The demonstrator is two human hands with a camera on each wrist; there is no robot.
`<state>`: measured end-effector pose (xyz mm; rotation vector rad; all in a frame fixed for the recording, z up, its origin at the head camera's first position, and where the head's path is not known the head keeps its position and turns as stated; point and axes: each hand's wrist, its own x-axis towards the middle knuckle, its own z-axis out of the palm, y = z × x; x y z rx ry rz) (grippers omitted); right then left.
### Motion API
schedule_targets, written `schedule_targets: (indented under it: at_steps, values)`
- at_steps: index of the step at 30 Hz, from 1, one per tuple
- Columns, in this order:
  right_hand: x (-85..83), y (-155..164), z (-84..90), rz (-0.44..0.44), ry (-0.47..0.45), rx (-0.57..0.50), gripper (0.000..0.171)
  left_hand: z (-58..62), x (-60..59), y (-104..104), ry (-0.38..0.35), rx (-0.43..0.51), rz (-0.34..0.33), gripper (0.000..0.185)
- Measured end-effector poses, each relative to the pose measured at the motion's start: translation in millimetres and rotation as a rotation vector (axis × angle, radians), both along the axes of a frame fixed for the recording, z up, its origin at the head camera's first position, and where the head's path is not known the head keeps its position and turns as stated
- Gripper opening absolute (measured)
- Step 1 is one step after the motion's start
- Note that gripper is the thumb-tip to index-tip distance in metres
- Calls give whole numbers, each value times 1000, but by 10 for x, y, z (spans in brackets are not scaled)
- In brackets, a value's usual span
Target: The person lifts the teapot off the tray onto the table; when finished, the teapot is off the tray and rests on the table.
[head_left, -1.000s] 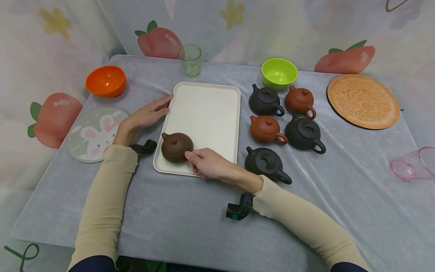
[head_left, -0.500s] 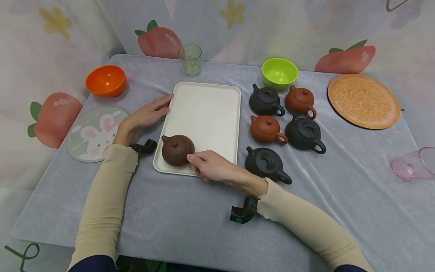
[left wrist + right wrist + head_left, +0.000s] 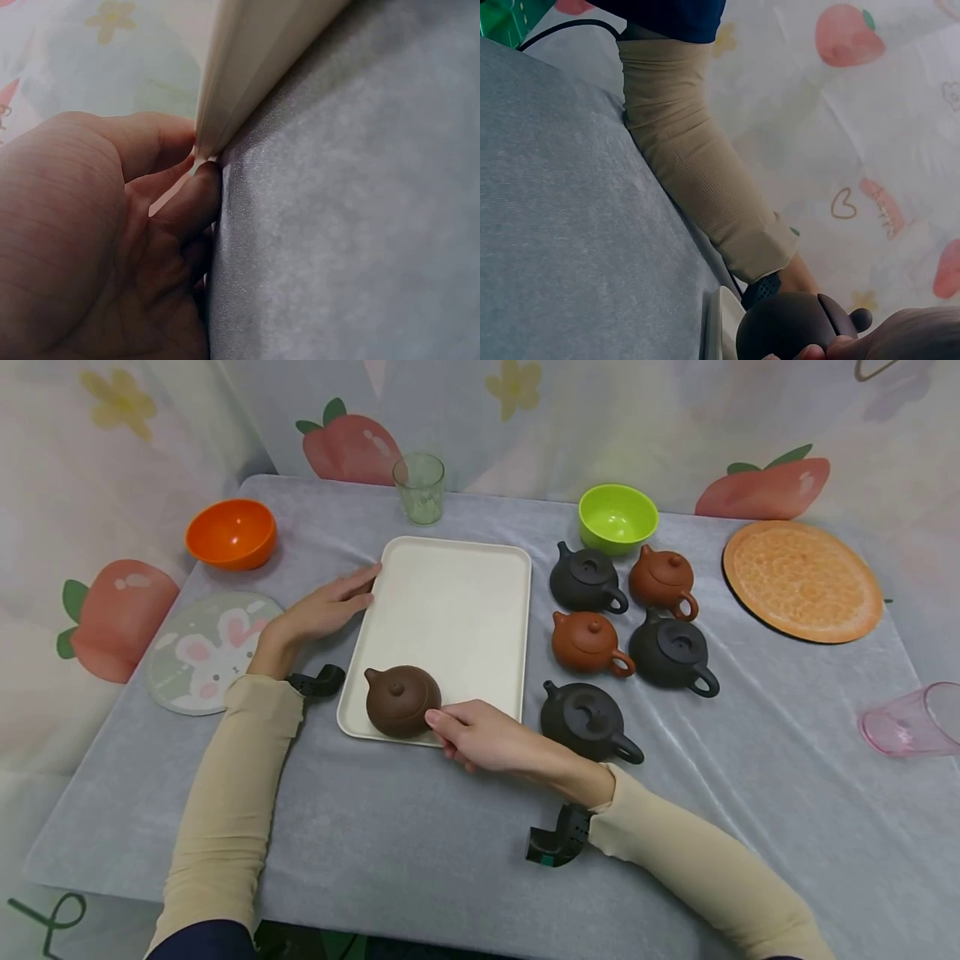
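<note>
A dark brown teapot is over the near-left part of a cream tray, its spout toward the left. My right hand pinches its handle between thumb and fingers, hiding most of the handle. In the right wrist view the teapot is beside the tray's rim; whether its base touches the tray I cannot tell. My left hand holds the tray's left edge, and the left wrist view shows thumb and fingers at the rim.
Right of the tray stand three black teapots and two reddish-brown teapots. A green bowl, green glass and orange bowl are at the back. A rabbit mat, round orange mat and pink glass lie at the sides.
My right hand has shifted toward me and slightly right with the brown teapot. The left hand and the tray have stayed in place.
</note>
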<state>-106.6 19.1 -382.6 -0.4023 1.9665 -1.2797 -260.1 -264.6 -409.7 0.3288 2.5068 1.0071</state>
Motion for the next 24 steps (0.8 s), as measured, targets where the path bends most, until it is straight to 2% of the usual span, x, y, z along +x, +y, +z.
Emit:
schedule_targets:
  at_steps: [15,24]
  values:
    - [105,166,28,15,22,3,42,25,8,24,2,-10,-8,59]
    - [172,270,23,15,-4,-28,41,20,-6,28,-1,-12,-11,59]
